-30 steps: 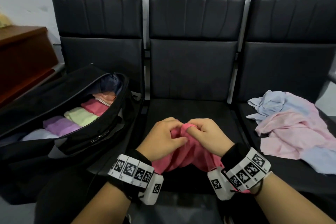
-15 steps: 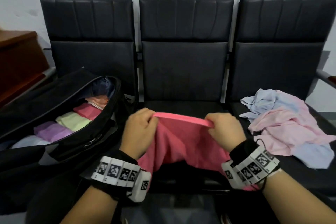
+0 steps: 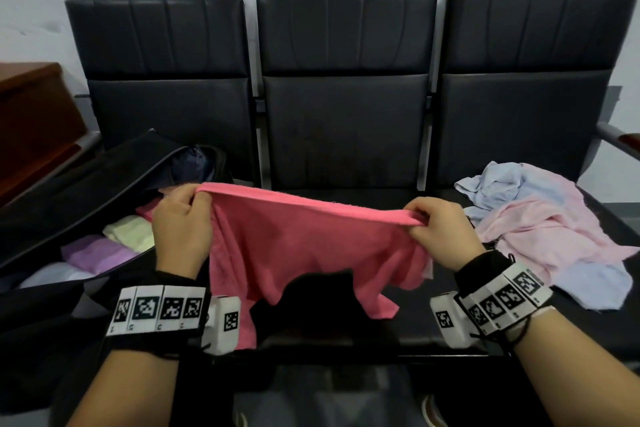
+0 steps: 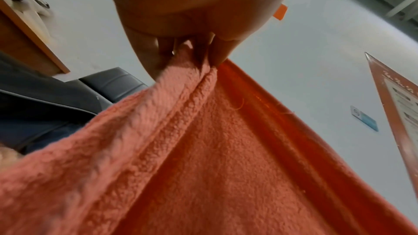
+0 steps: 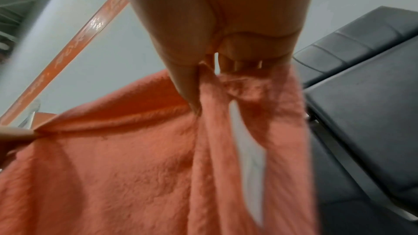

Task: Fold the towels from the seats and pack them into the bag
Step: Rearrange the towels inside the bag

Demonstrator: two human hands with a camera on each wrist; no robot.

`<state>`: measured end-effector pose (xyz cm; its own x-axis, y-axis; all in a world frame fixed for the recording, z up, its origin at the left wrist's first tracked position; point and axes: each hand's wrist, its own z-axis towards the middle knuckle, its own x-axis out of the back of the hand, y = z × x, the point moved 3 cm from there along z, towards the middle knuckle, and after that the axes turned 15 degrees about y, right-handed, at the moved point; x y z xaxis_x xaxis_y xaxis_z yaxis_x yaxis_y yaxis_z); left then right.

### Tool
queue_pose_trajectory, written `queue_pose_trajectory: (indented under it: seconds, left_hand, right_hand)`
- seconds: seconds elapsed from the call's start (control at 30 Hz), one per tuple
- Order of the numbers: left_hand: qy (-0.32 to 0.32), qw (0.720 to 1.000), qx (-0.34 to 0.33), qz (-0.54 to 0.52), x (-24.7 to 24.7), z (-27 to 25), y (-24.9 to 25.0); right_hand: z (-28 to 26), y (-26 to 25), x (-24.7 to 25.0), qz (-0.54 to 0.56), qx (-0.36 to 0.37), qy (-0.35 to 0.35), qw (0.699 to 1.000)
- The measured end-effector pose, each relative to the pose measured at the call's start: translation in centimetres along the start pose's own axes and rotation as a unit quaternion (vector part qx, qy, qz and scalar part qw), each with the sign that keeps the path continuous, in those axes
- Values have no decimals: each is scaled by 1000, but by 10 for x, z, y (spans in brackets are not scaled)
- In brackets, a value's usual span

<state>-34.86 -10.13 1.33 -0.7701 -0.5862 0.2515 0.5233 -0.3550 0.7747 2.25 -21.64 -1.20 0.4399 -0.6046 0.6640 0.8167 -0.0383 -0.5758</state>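
A pink towel (image 3: 304, 246) hangs stretched out above the middle seat (image 3: 346, 198). My left hand (image 3: 181, 218) pinches its upper left corner and my right hand (image 3: 440, 225) pinches its upper right corner, so the top hem runs taut between them. In the left wrist view the fingers (image 4: 217, 49) clamp the towel (image 4: 203, 158) at its hem. In the right wrist view the thumb and fingers (image 5: 187, 81) nip a bunched corner of the towel (image 5: 126, 167). The open black bag (image 3: 83, 204) lies on the left seat with several folded towels (image 3: 100, 250) inside.
A loose heap of pale blue and pale pink towels (image 3: 540, 232) lies on the right seat. A brown wooden cabinet (image 3: 31, 121) stands at the far left. A metal armrest (image 3: 620, 139) juts out at the right edge. The seat backs (image 3: 346, 87) stand against a grey wall.
My hands have moved apart and risen, spreading the bunched pink towel out wide along its top edge. The view has shifted a little to the right.
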Motion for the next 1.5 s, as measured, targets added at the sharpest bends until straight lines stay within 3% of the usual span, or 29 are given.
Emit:
queue_pose_trajectory:
  seconds: [0.2, 0.3, 0.43, 0.57, 0.73, 0.87, 0.97, 1.03, 1.23, 1.3, 1.37, 1.5]
  left_hand:
    - [9, 999, 24, 23, 3, 7, -10]
    - [0, 998, 31, 49, -3, 7, -11]
    - [-20, 993, 37, 113, -16, 6, -8]
    - [-41, 996, 17, 83, -36, 1, 10]
    - [-168, 985, 10, 34, -69, -23, 27]
    - [-241, 970, -30, 3, -75, -51, 28]
    - [-265, 961, -59, -42, -71, -68, 37]
    - [-270, 958, -68, -73, -66, -75, 44]
    - [-276, 951, -71, -123, -60, -85, 54]
    - [-279, 949, -65, -133, -59, -87, 53]
    - [-282, 947, -63, -137, -58, -88, 52]
    - [-308, 939, -79, -130, -54, -90, 53]
  right_hand:
    - [0, 11, 2, 68, -30, 16, 997]
    - [2, 15, 3, 98, -60, -23, 993]
    - [2, 13, 5, 223, -82, -74, 969]
    - [3, 0, 6, 311, -95, -48, 944]
    - [-5, -21, -11, 408, -212, -21, 888]
    - [-14, -37, -25, 463, -268, -81, 841]
    - [-18, -46, -32, 493, -256, -141, 819]
    - [-20, -52, -36, 493, -216, -159, 828]
    - [-20, -66, -45, 343, -74, -66, 934]
    - [-21, -70, -46, 298, -43, -50, 952]
    - [-22, -74, -47, 314, -55, -59, 946]
    - [-24, -82, -48, 402, -125, -97, 902]
